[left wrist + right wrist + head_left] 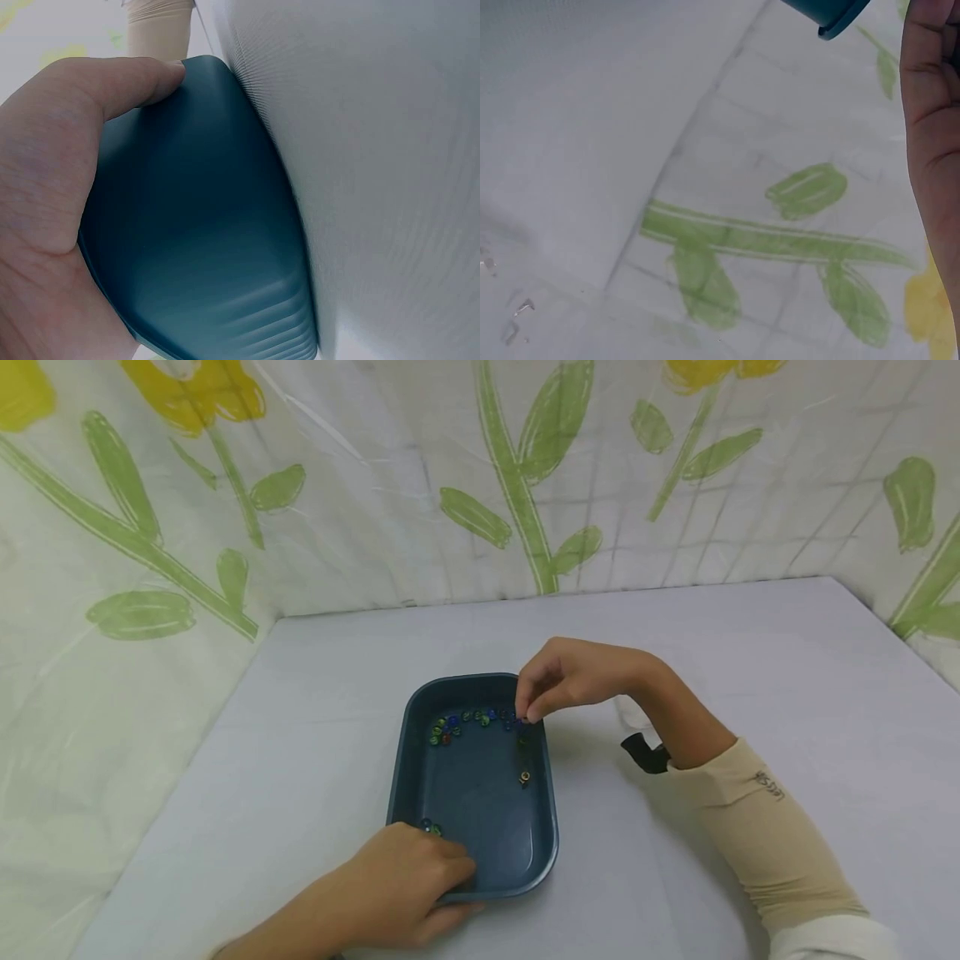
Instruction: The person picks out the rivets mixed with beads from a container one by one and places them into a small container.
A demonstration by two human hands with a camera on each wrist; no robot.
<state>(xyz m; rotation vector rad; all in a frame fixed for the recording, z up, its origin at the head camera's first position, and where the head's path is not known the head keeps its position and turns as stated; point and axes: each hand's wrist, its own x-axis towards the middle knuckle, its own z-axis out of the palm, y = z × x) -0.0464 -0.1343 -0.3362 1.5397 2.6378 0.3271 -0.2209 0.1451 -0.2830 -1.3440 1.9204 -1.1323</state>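
A dark blue-green rectangular tray lies on the table with several glass marbles in it. Most of these line the far end, in green, blue and orange; a gold-brown one sits by the right wall. My left hand grips the near left rim, fingers inside and thumb against the outer wall. Beside the left fingers are a few more marbles, partly hidden. Over the far right corner, my right hand pinches a small blue marble at its fingertips, mostly covered by them.
A white cloth covers the table. Behind it hangs a white curtain painted with green stems and yellow flowers. Something transparent stands right of the tray, partly behind the right wrist. A black wrist mount hangs below that wrist.
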